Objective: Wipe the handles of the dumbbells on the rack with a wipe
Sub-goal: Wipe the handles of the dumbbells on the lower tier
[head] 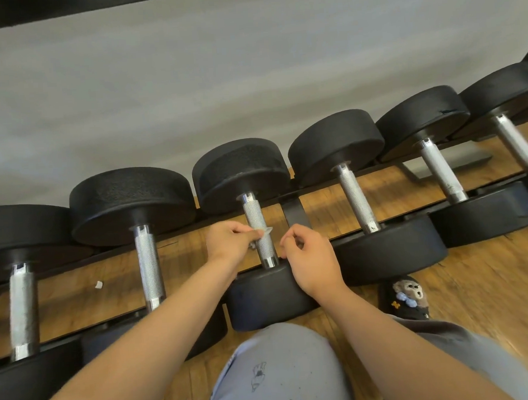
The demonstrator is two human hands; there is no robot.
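Note:
Several black dumbbells with knurled steel handles lie side by side on a low rack [296, 210]. The middle dumbbell's handle [255, 219] runs between my two hands. My left hand [228, 242] pinches a small, thin whitish piece [266, 231], apparently a scrap of wipe, against the handle's left side. My right hand [308, 256] hovers just right of the handle's near end with its fingers curled; whether its fingertips pinch anything is too small to tell.
Neighbouring handles lie to the left [147, 265] and to the right [357, 200]. A small white scrap [98, 284] lies on the wood floor under the rack. My knee [279, 369] and a slippered foot [408, 297] are close to the rack's front; a grey wall stands behind.

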